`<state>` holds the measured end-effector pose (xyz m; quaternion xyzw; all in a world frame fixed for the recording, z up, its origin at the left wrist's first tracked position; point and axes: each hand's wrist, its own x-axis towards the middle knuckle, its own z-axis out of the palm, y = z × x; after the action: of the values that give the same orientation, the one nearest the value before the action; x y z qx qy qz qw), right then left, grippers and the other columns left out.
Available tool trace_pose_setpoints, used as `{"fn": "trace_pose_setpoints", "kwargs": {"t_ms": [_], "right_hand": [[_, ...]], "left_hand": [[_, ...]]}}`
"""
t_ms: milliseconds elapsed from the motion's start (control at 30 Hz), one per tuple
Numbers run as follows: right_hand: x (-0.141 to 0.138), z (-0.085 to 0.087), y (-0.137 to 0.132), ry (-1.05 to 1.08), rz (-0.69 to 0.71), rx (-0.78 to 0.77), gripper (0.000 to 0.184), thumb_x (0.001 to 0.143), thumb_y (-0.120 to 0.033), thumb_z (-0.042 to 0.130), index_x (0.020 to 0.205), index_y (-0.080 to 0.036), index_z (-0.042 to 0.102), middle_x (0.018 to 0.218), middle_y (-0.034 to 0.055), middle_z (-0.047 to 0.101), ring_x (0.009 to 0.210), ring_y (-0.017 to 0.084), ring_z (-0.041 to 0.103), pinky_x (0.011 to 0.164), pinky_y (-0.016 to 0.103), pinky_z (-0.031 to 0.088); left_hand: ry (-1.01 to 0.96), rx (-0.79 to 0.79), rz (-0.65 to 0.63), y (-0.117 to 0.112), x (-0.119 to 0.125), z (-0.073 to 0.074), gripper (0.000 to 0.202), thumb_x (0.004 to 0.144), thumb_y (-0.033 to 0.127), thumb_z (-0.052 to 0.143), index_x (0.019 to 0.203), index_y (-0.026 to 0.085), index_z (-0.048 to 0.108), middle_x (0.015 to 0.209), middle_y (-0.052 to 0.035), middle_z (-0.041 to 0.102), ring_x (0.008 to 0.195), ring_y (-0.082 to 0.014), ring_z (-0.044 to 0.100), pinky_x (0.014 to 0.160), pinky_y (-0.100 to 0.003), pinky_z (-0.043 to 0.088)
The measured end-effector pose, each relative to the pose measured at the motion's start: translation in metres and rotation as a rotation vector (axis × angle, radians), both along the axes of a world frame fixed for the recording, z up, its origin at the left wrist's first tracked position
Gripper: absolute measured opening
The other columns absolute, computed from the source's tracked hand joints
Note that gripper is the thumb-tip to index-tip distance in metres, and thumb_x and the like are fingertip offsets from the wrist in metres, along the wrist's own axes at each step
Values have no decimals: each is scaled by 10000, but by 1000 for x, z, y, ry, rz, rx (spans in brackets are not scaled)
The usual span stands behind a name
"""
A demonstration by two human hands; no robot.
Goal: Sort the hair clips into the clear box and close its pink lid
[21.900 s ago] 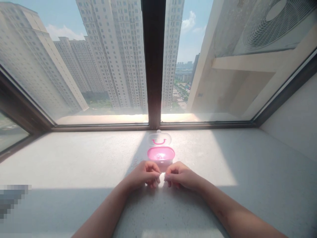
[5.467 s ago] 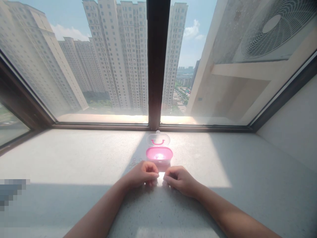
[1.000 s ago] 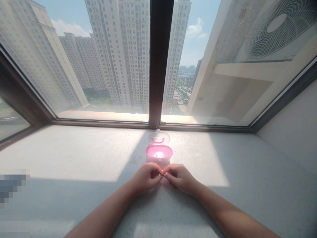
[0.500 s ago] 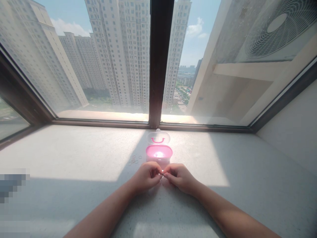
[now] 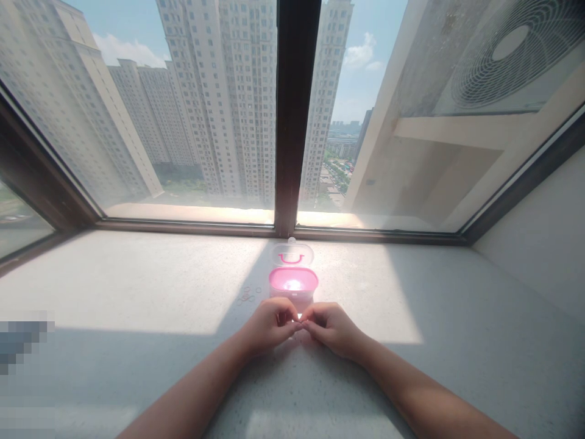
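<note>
My left hand and my right hand meet fingertip to fingertip, low over the pale sill. Both are closed in a pinch. Whatever lies between the fingertips is tiny and mostly hidden, so I cannot name it. Just beyond them stands a small pink box, its clear lid with a pink handle tipped back toward the window. Several thin loops that look like small rubber bands lie left of the box, beyond my left hand.
The pale speckled sill carries sunlit and shaded patches. A dark window frame rises behind the box, and a white wall bounds the right side. A blurred grey-blue patch shows at the left edge.
Both hands stay almost in place. The fingertips have shifted slightly, and the dark speck between them shows less now. Box and loops have not moved.
</note>
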<state>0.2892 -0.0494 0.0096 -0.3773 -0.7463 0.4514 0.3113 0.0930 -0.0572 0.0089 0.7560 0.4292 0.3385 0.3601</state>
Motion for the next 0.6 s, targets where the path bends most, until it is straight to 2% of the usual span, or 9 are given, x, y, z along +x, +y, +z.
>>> {"fn": "trace_pose_setpoints", "kwargs": {"t_ms": [133, 333, 600], "right_hand": [[0, 0, 0, 15, 0, -16, 166, 812, -250, 611, 730, -127, 687, 547, 7, 597, 498, 111, 491, 502, 220, 368], [0, -2, -1, 96, 5, -127, 189, 813, -304, 633, 747, -127, 647, 521, -2, 583, 446, 106, 499, 462, 212, 375], [2, -1, -1, 123, 6, -159, 214, 804, -332, 653, 747, -127, 629, 547, 10, 596, 443, 106, 510, 445, 208, 380]], "left_hand": [[-14, 12, 2, 0, 0, 1, 199, 795, 309, 635, 744, 117, 653, 656, -6, 557, 547, -83, 449, 511, -193, 333], [-18, 12, 19, 2, -1, 1, 251, 789, 361, 658, 758, 113, 645, 679, -18, 573, 551, -85, 455, 518, -196, 346], [-31, -55, 9, 0, -1, 5, 219, 799, 314, 640, 715, 112, 656, 646, -20, 588, 556, -93, 484, 523, -195, 352]]}}
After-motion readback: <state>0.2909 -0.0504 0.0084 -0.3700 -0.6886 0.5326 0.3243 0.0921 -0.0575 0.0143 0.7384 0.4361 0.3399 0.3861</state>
